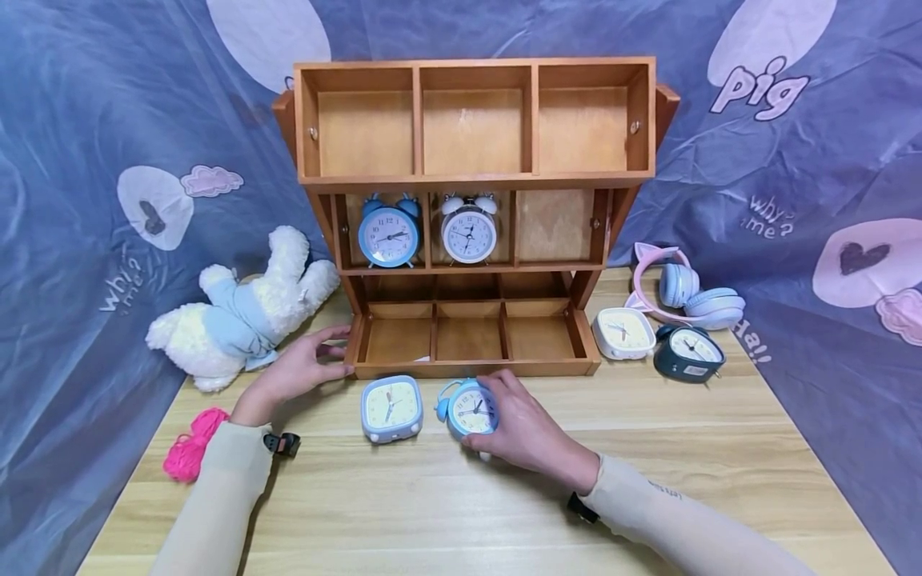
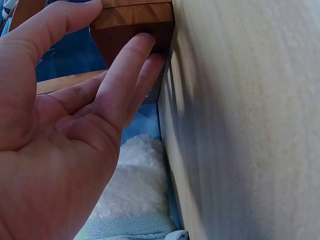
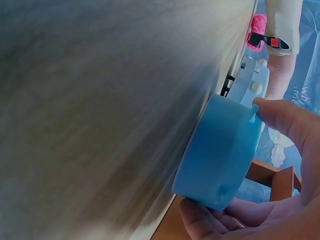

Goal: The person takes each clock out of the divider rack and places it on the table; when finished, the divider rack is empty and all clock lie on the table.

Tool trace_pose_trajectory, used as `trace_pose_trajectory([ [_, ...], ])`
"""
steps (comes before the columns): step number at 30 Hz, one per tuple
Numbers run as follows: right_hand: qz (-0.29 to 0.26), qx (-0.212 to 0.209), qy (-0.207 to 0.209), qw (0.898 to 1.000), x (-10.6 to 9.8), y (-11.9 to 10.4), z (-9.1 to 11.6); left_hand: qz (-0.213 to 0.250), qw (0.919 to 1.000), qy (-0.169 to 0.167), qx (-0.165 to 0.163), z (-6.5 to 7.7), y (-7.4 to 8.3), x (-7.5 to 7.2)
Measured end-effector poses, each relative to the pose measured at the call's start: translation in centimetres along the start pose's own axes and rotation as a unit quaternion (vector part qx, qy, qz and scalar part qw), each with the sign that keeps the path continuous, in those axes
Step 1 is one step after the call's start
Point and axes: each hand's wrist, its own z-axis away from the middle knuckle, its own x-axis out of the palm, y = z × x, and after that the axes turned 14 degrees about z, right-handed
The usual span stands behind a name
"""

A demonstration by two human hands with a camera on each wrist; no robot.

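Note:
My right hand [image 1: 529, 424] grips a light blue twin-bell alarm clock [image 1: 468, 408] by its rim, between thumb and fingers. The clock lies face up on the table with its bells toward the left; its blue side [image 3: 217, 150] fills the middle of the right wrist view. At the lower left corner of the wooden shelf [image 1: 475, 370], my left hand [image 1: 302, 372] touches the wood with extended fingers [image 2: 122, 75]. A squarish pale blue clock [image 1: 391, 408] lies between the hands. In the middle tier stand a blue twin-bell clock [image 1: 389, 234] and a white one [image 1: 469, 234].
Right of the shelf are a white square clock [image 1: 623, 333], a dark green alarm clock [image 1: 689, 354] and pink-and-blue cat-ear headphones [image 1: 677, 288]. A white plush toy [image 1: 238, 320] lies left, behind pink yarn [image 1: 193, 446]. Printed blue cloth [image 1: 756, 160] hangs behind the table.

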Motion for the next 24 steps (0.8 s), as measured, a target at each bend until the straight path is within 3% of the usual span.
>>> trace_pose_trajectory([
  [17,0.004,-0.004,0.0,1.0,-0.1,0.0,0.2,0.0,1.0,0.0,0.0,0.0,-0.1,0.0],
  [24,0.007,0.004,0.002,1.0,-1.3,-0.2,-0.1,0.0,1.0,0.002,0.0,0.1,0.1,0.0],
])
